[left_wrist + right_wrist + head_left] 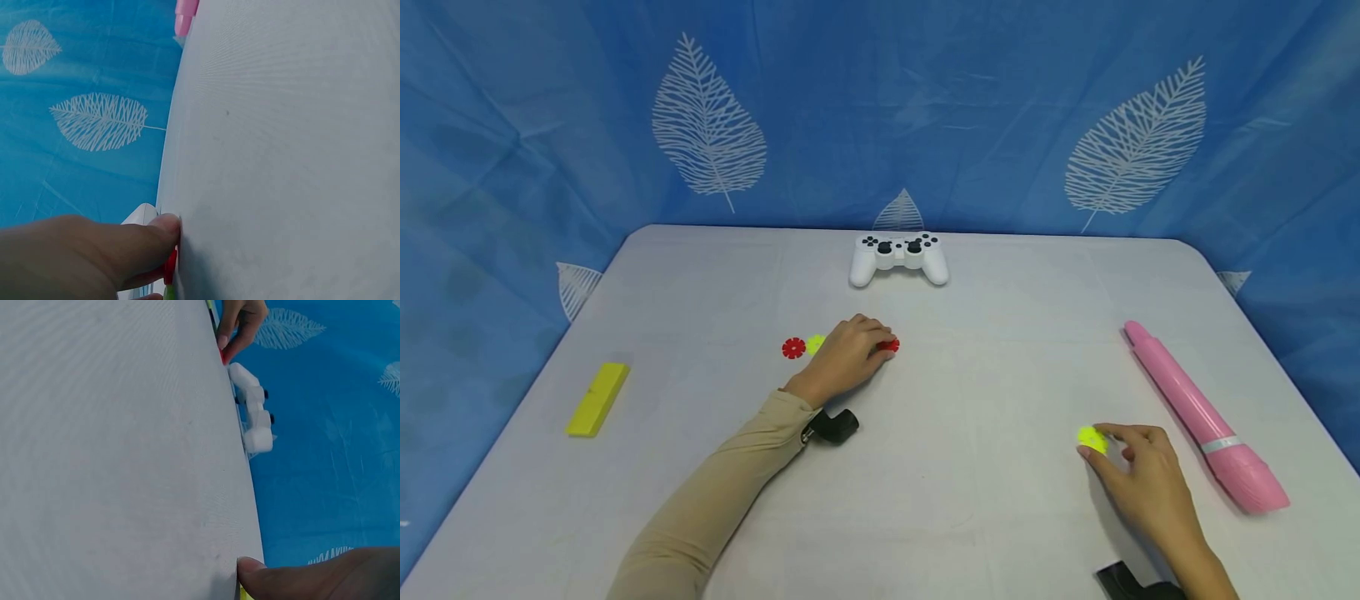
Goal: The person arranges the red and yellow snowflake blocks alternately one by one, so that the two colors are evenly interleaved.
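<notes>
My left hand (847, 354) is near the middle of the table, its thumb and fingers pinching a notched red plastic disc (892, 345). To its left on the white surface lie another notched red disc (793, 348) and a yellow-green one (816, 343), the latter partly covered by the hand. The left wrist view shows the thumb beside the held red disc (170, 267), with a bit of green below it. At the right, my right hand (1142, 471) holds a notched bright yellow disc (1092, 439) between thumb and index finger.
A white game controller (899, 260) sits at the table's back edge. A pink folded umbrella (1206, 417) lies along the right side. On the left is a yellow rectangular block (598, 400). A blue leaf-patterned cloth (910, 100) hangs behind the table.
</notes>
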A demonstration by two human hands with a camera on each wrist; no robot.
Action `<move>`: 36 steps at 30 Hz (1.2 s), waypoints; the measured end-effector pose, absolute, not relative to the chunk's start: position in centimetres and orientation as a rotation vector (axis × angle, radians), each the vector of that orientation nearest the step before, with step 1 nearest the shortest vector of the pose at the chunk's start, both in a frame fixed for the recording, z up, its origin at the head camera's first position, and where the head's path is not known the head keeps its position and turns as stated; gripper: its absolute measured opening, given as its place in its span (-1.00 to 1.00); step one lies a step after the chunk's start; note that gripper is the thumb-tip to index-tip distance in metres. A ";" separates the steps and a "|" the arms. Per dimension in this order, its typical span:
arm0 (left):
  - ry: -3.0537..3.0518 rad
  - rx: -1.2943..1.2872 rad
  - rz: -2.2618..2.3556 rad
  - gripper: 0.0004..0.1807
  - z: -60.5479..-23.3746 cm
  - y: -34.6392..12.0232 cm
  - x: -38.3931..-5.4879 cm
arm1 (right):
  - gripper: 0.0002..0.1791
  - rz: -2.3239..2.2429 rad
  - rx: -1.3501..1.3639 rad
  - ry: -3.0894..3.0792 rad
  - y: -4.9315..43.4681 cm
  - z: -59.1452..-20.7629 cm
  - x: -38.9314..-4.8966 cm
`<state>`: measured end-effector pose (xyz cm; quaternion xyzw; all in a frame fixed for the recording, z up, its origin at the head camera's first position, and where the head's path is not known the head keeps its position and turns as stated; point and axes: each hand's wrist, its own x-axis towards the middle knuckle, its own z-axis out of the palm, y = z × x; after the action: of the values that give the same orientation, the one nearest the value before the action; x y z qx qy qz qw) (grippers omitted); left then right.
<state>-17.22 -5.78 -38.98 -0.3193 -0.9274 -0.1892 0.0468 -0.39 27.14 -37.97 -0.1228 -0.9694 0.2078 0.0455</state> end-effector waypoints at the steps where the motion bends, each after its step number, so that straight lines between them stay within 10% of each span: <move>1: -2.830 -0.974 -0.577 -0.73 -39.0 -5.8 -17.2 | -0.52 0.640 -0.383 -2.955 27.1 -38.0 -0.4; 36: -2.817 -0.974 -0.589 -0.74 -39.1 -5.8 -17.2 | -0.62 0.694 0.032 -2.822 26.5 -38.4 -0.3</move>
<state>-17.19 -5.83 -39.06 -0.3202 -0.9259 -0.1936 0.0516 -0.30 26.46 -38.40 0.0110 -0.9643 0.2373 0.1173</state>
